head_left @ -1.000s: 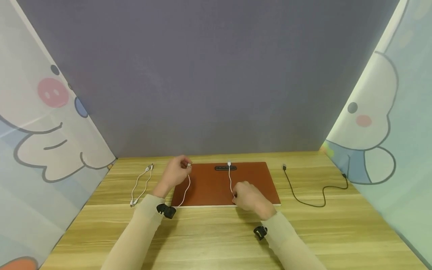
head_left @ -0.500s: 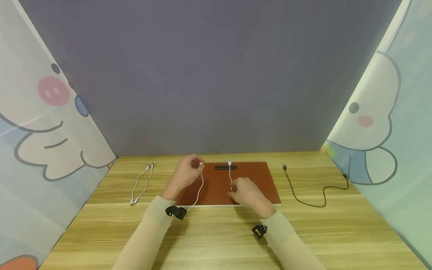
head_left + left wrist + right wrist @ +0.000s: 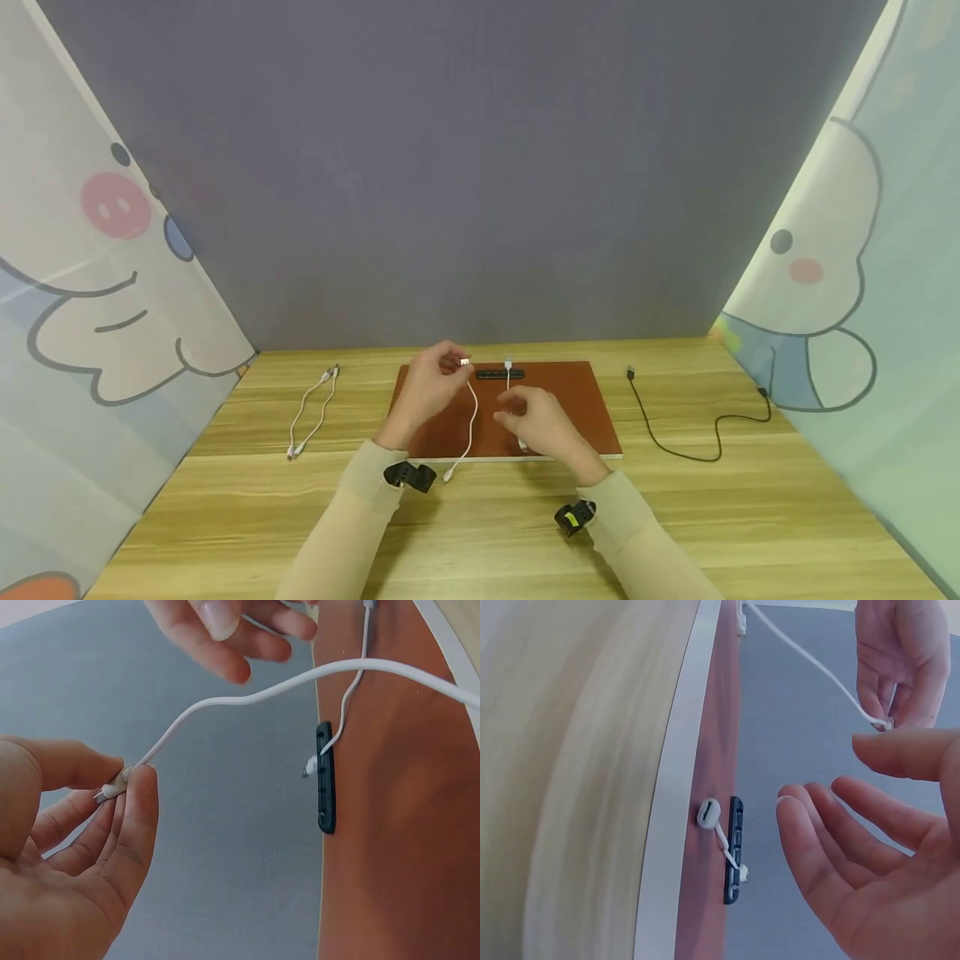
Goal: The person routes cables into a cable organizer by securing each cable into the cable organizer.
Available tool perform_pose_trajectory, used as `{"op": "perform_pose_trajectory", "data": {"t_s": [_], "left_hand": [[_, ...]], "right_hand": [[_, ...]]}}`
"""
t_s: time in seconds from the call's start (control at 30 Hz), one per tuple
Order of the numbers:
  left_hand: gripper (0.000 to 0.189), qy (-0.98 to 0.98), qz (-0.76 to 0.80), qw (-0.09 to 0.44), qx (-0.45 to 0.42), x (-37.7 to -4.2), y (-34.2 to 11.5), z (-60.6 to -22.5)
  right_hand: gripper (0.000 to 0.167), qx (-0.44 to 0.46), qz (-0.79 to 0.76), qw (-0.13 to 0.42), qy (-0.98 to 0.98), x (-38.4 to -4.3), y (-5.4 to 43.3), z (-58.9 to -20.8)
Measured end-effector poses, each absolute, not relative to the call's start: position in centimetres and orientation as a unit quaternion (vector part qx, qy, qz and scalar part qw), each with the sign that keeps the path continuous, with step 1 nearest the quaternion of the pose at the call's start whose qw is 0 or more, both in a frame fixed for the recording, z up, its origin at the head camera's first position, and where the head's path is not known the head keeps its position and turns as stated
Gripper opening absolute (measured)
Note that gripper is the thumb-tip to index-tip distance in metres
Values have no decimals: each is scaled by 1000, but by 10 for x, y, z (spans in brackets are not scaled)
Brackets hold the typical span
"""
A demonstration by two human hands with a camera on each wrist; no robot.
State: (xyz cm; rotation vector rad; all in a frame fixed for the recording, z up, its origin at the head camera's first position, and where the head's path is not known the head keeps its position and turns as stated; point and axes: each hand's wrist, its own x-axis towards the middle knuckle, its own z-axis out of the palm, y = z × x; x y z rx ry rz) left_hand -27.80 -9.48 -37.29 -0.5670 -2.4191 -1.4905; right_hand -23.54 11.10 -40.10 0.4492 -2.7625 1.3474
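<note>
In the head view my left hand (image 3: 431, 390) pinches the plug end of a white USB cable (image 3: 473, 417), whose other end hangs toward the board's front edge. In the left wrist view the plug (image 3: 116, 782) sits between thumb and fingertips, metal tip showing. My right hand (image 3: 543, 423) is beside it with fingers loosely spread, holding nothing. A black cable clip strip (image 3: 325, 795) lies along the far edge of the reddish-brown board (image 3: 573, 408). A second white cable (image 3: 346, 705) passes through one slot of the strip, and its near connector (image 3: 708, 814) lies on the board.
On the wooden table (image 3: 480, 542), two white cables (image 3: 325, 408) lie left of the board. A black USB cable (image 3: 693, 457) curves along its right side. A grey panel (image 3: 480, 183) stands behind, with cartoon-printed cloth at both sides.
My left hand has moved right with the white cable, nearer the clip strip. My right hand has let go of the second cable's near end and risen slightly, fingers spreading.
</note>
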Motion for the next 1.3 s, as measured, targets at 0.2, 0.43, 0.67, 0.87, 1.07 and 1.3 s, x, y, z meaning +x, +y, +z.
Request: {"op": "perform_pose_trajectory", "data": {"t_s": [0.2,0.43,0.67,0.87,1.07,1.3], "left_hand": [[11,-813,-536,119,-194,-276,-89,-374],[13,-794,-561,125,-195,-280,-84,-378],[13,-785,-571,134,-198,-282,-79,-381],[14,-781,-584,119,-190,-284,-80,-385],[15,-782,-583,111,-188,-287,-78,-389],[15,-831,-513,111,-186,-299,-78,-390]], "right_hand": [[24,167,467,14,-868,-236,108,-403],[18,168,521,-31,-836,-235,105,-404],[11,166,546,-42,-820,-234,104,-404],[8,157,562,-45,-811,-236,102,-406],[4,138,575,-63,-804,-236,103,-406],[13,128,560,-75,-815,-235,104,-404]]}}
